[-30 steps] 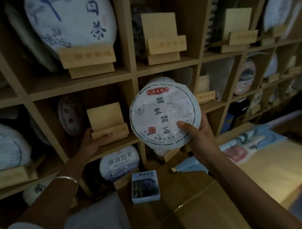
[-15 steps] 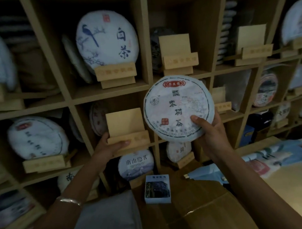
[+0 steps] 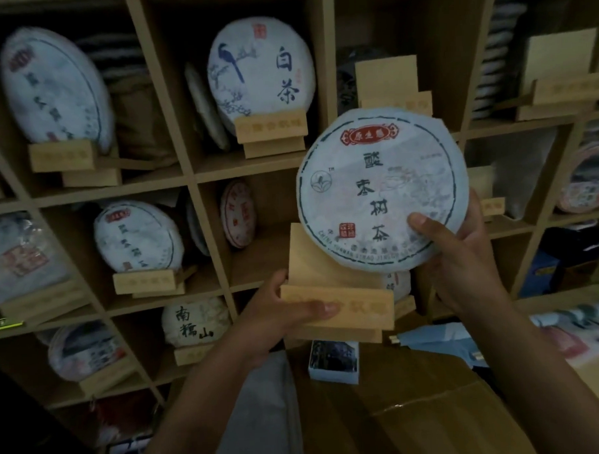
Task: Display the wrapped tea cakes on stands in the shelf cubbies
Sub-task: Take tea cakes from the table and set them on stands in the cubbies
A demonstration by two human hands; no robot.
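Tea cake and stand held before shelf.
Right hand pinched the wrapped tea cake; left hand gripped the wooden stand.

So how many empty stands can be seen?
4 stands: one in the left hand, one in the cubby above the held cake, one in the top right cubby, one half hidden behind the cake's right edge. Others may be hidden.

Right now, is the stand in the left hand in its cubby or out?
Out. The left hand holds the wooden stand in front of the shelf, clear of the cubby behind it.
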